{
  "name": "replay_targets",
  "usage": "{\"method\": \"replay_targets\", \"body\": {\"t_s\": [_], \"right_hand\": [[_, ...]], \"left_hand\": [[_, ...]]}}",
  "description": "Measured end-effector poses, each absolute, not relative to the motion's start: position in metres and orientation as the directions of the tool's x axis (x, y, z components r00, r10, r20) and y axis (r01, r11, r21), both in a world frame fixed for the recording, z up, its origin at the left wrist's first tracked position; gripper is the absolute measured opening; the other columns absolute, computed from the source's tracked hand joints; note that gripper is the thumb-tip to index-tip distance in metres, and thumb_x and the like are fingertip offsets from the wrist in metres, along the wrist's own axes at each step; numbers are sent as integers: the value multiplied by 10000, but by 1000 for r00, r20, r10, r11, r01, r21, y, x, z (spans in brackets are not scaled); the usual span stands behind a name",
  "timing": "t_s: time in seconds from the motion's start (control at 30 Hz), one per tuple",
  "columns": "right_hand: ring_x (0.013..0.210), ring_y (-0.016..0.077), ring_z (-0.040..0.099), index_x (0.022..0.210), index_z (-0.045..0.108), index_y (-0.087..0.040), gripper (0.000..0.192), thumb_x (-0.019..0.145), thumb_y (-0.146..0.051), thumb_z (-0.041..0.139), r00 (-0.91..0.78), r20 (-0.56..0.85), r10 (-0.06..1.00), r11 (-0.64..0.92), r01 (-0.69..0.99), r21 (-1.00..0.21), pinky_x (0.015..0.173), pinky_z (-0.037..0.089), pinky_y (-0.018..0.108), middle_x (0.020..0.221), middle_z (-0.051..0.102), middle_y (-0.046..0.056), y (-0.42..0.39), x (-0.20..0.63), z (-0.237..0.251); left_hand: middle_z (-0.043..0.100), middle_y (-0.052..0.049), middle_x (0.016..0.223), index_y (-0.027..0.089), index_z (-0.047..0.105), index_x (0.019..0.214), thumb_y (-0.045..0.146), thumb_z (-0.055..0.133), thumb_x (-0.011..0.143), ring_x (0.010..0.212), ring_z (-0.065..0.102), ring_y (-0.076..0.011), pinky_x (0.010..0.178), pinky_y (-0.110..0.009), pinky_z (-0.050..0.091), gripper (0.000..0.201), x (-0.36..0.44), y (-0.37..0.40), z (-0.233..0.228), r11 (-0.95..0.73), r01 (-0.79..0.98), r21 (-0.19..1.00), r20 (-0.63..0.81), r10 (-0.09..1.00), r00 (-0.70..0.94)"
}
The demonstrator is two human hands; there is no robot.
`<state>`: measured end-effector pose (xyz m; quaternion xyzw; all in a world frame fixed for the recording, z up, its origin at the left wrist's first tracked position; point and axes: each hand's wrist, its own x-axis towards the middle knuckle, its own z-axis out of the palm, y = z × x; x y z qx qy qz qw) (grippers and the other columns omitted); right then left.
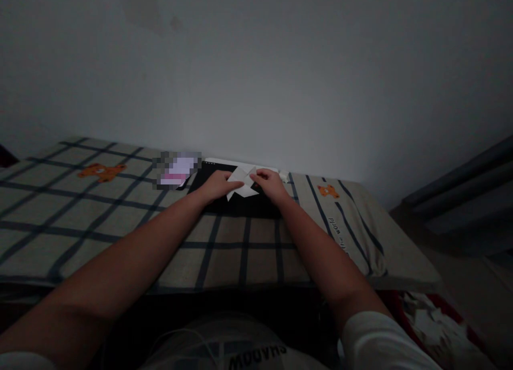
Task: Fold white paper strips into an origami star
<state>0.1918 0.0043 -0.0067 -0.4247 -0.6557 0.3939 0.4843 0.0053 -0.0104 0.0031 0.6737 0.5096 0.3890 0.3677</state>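
Both of my arms reach forward over a bed with a checked cover (120, 209). A folded piece of white paper (241, 183) lies on a flat black slab (236, 204) near the wall. My left hand (218, 185) holds the paper's left side with its fingers pressed on it. My right hand (269, 182) pinches the paper's upper right corner. The paper has pointed folds sticking out at the bottom.
A blurred pink and white patch (176, 169) sits left of the black slab. A white strip (240, 164) runs along the wall behind the slab. Orange bear prints (101, 171) mark the cover. The bed's right edge (401, 252) drops toward the floor. The room is dim.
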Motion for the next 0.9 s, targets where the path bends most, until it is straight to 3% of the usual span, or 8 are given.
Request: {"method": "replay_targets", "body": {"t_s": [0.2,0.37,0.47,0.57,0.77,0.9], "right_hand": [[535,86,508,646,548,-179,166,686,-322,623,-141,284,948,305,158,-939,523,393,203,571,562,-38,5,193,-4],[571,87,557,759,575,-171,161,692,-309,625,-47,227,973,228,23,-973,561,442,204,647,614,-15,9,193,-6],[641,105,605,826,583,-172,195,686,-294,644,-54,185,981,178,-112,-978,598,478,218,729,640,4,10,191,-8],[668,110,622,856,592,-173,205,685,-267,656,-112,164,980,144,-165,-976,622,497,223,783,652,17,8,187,-8],[696,124,628,812,577,-180,142,750,-308,573,-168,174,970,138,-204,-969,656,512,246,748,642,20,7,190,-7],[703,110,608,866,580,-198,145,756,-276,527,-71,227,971,210,-186,-960,662,504,250,796,639,10,9,197,-5]], "left_hand": [[693,-63,852,161,690,884,352,731,569,767,614,-214,682,-282,439,372,5,-8,4,-250,320,914,241,968,70],[682,-89,935,148,621,1033,376,740,578,796,615,-190,694,-278,449,523,7,-8,6,-201,87,976,202,979,-8],[682,-83,879,149,651,948,434,730,585,749,607,-180,639,-264,439,468,9,-8,4,-142,43,989,141,990,16],[678,-74,850,146,671,839,464,711,604,720,595,-169,651,-266,435,398,9,-9,1,-179,42,983,178,983,38],[680,-66,804,139,664,820,426,708,616,729,606,-184,679,-276,439,355,7,-9,5,-215,27,976,215,977,-12],[689,-88,880,127,668,894,418,708,600,783,618,-201,704,-284,448,416,6,-6,7,-184,-22,983,182,981,-62]]}}
